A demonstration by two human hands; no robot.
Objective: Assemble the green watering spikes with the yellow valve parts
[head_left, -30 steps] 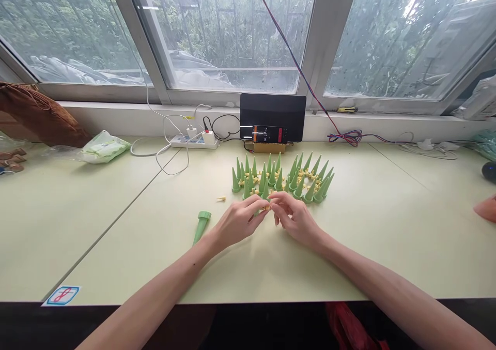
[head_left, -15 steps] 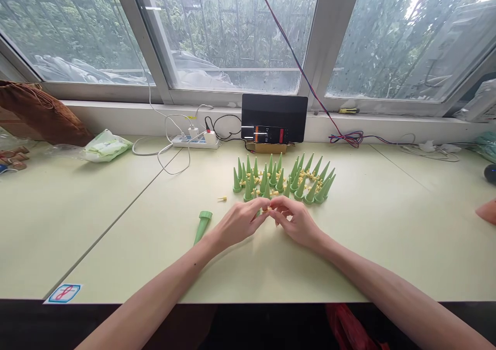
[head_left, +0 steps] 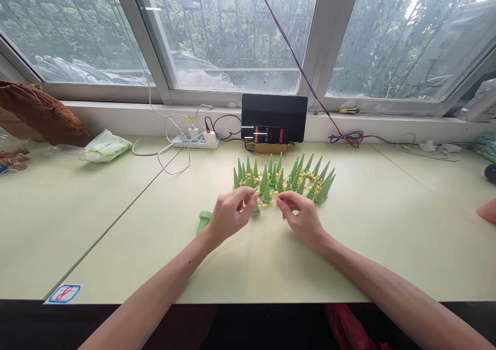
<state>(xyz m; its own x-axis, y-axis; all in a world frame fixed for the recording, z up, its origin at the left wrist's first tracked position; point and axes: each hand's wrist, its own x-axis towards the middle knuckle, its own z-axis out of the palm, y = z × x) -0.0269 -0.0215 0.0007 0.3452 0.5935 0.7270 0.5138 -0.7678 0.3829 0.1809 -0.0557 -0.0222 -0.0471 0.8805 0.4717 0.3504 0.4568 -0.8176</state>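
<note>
My left hand (head_left: 233,211) is closed, its fingertips over the upper part of a green plant watering spike (head_left: 256,211) near the front of the cluster. What its fingers hold, if anything, is hidden. My right hand (head_left: 304,218) pinches a small yellow valve (head_left: 273,201), whose thin stem points left. Beyond both hands stand several more green watering spikes (head_left: 266,191), tips upward. Small yellow valves (head_left: 310,175) lie among them. Left of my left hand, another green spike (head_left: 204,219) lies on the table, partly covered by my wrist.
A phone (head_left: 270,134) leans on a dark tablet (head_left: 275,113) behind the cluster. A power strip (head_left: 197,141) with looping cables and a green-white packet (head_left: 106,146) are at the back left. Bundled wires (head_left: 349,139) lie back right. Another person's hand (head_left: 487,212) shows at the right edge.
My hands, together over the front of the cluster, have parted. The left moved left and slightly up; the right moved slightly right with the yellow valve. A loose valve on the left is now hidden.
</note>
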